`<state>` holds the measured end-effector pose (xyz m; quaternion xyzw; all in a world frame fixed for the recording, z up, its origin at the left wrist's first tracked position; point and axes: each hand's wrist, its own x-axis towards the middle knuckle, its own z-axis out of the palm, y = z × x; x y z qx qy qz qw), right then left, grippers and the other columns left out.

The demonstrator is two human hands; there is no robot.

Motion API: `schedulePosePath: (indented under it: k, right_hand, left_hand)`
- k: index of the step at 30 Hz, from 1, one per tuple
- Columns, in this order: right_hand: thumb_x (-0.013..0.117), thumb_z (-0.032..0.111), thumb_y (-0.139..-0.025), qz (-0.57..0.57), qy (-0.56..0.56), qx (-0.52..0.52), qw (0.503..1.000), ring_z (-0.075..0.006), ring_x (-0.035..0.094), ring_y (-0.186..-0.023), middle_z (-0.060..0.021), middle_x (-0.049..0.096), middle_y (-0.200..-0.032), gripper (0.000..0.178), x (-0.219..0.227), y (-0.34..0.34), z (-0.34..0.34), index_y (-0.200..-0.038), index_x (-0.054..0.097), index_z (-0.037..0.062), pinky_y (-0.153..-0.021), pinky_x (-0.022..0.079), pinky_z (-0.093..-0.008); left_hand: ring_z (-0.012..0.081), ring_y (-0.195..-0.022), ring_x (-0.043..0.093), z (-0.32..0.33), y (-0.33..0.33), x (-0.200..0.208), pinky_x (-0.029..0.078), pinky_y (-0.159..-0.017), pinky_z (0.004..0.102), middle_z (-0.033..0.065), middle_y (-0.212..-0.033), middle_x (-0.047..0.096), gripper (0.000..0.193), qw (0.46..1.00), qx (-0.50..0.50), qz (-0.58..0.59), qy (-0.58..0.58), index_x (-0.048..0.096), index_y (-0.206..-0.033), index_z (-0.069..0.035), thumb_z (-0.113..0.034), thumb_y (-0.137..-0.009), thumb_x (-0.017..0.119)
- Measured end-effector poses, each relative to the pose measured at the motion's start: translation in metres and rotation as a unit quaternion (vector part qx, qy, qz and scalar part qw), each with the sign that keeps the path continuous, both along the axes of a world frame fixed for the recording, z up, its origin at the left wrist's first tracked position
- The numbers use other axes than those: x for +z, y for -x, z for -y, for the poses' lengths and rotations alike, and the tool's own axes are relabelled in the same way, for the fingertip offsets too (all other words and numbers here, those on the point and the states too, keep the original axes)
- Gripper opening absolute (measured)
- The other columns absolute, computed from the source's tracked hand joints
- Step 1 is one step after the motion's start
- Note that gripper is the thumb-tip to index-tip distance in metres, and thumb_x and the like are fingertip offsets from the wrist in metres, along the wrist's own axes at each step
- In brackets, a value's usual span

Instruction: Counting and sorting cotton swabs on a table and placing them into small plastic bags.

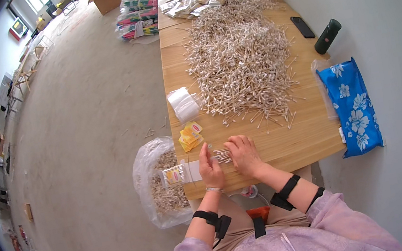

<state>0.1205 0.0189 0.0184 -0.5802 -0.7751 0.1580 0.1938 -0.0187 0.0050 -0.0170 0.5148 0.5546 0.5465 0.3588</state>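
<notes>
Wooden table [297,144], big swab heap [240,57] as landmark. Nearside of the heap, apart from it: small swab bundle [222,156] between left hand [212,170] and right hand [245,155]; whether either grips it, I cannot tell. Suggest light, even pressure, ends level.

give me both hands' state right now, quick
Left hand: fingers extended beside a small bunch of cotton swabs; whether it holds anything cannot be told.
Right hand: fingers bent at the same bunch; grip cannot be told.
</notes>
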Motion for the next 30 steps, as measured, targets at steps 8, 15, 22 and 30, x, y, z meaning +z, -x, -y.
schedulePosePath:
  k: [8, 15, 22, 30]
  right_hand:
    - [0.050, 0.054, -0.084, 0.151, -0.022, 0.063, 0.986, -0.0313, 0.013, -0.142, -0.0187, 0.020, -0.151, 0.085, -0.013, -0.010, 0.024, -0.143, 0.024, -0.0021, -0.114, 0.010, -0.0455]
    - [0.055, 0.043, -0.085, 0.158, -0.029, 0.066, 0.985, -0.0313, 0.016, -0.141, -0.0183, 0.020, -0.151, 0.079, -0.013, -0.010, 0.033, -0.143, 0.024, -0.0004, -0.114, 0.011, -0.0455]
    - [0.054, 0.011, -0.080, 0.099, -0.115, -0.151, 0.977, -0.0259, 0.047, -0.110, -0.0052, 0.053, -0.115, 0.032, 0.003, -0.080, -0.013, -0.111, 0.061, 0.0102, -0.092, 0.041, -0.0399]
    - [0.056, 0.013, -0.077, 0.173, -0.178, -0.051, 0.967, -0.0217, 0.049, -0.100, -0.0010, 0.056, -0.098, 0.015, 0.004, -0.101, -0.066, -0.088, 0.064, 0.0121, -0.084, 0.042, -0.0358]
  left_hand:
    - [0.0217, -0.123, 0.049, -0.003, -0.003, -0.004, 0.040, -0.103, 0.0321, 0.0140, -0.133, 0.050, 0.050, 0.995, -0.018, 0.095, 0.005, 0.045, -0.133, 0.002, 0.010, -0.084, 0.041]
    - [0.0342, -0.132, 0.036, 0.001, -0.006, 0.009, 0.028, -0.110, 0.0431, 0.0170, -0.135, 0.047, 0.047, 0.967, -0.077, -0.236, -0.057, 0.049, -0.128, 0.000, -0.005, -0.082, 0.055]
    - [0.0326, -0.133, 0.032, 0.001, -0.007, 0.030, 0.022, -0.112, 0.0474, 0.0152, -0.138, 0.043, 0.060, 0.909, -0.140, -0.391, -0.043, 0.050, -0.127, -0.004, -0.021, -0.074, 0.074]
    - [0.0325, -0.127, 0.039, 0.000, -0.001, 0.019, 0.029, -0.109, 0.0444, 0.0145, -0.130, 0.047, 0.058, 0.927, -0.139, -0.344, -0.047, 0.053, -0.123, -0.003, -0.016, -0.071, 0.076]
